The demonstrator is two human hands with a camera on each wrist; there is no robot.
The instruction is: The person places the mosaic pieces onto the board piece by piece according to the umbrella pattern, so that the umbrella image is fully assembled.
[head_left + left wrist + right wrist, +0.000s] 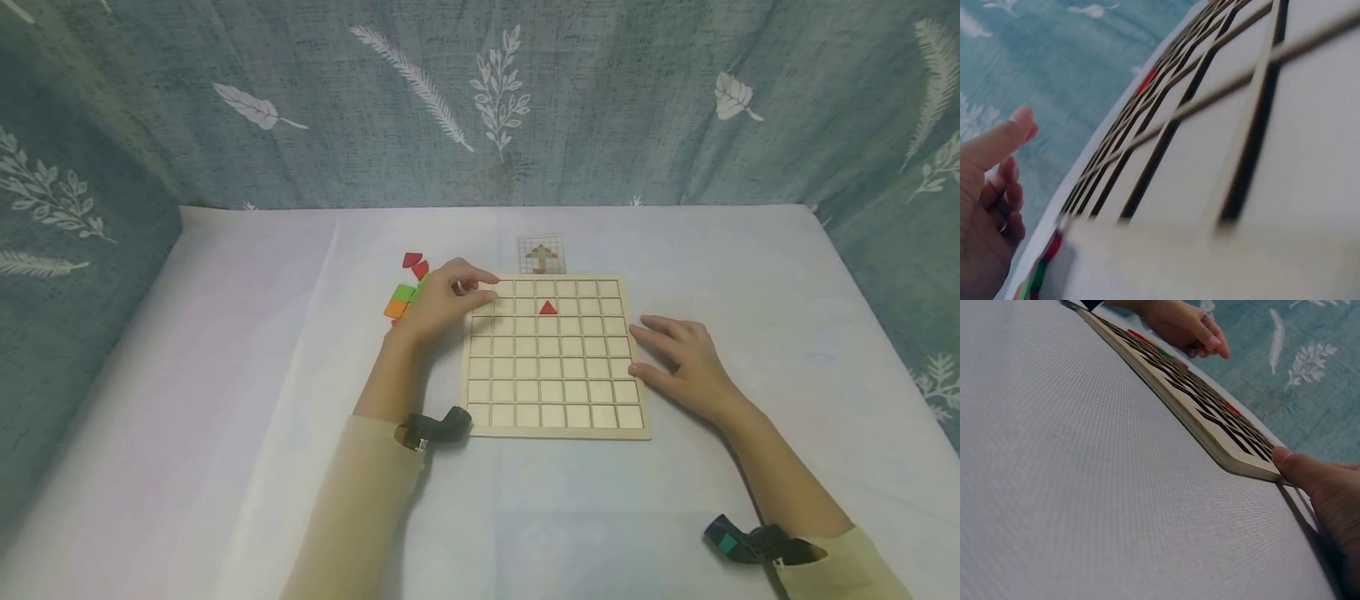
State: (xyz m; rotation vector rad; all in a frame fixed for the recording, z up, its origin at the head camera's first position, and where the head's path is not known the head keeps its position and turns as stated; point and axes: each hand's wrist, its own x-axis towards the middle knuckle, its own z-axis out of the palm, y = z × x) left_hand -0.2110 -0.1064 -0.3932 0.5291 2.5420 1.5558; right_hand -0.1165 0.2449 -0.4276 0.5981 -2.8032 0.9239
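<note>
A wooden grid board (557, 432) lies flat on the table, with one red triangle (548, 308) in a cell of its second row. My left hand (444, 298) hovers over the board's upper left corner; thumb and forefinger are apart, and no piece shows between them. In the left wrist view the other fingers of the left hand (988, 206) curl loosely. At the board's right edge rests my right hand (690, 367), its fingers spread and relaxed. The right wrist view shows the thumb of the right hand (1329, 494) touching the board near a corner.
Left of the board lies a loose group of pieces, partly hidden by the left hand: red ones (412, 259), a green square (403, 292) and an orange square (395, 309). A small pattern card (542, 254) lies behind the board. A patterned curtain (600, 125) hangs beyond the white tabletop.
</note>
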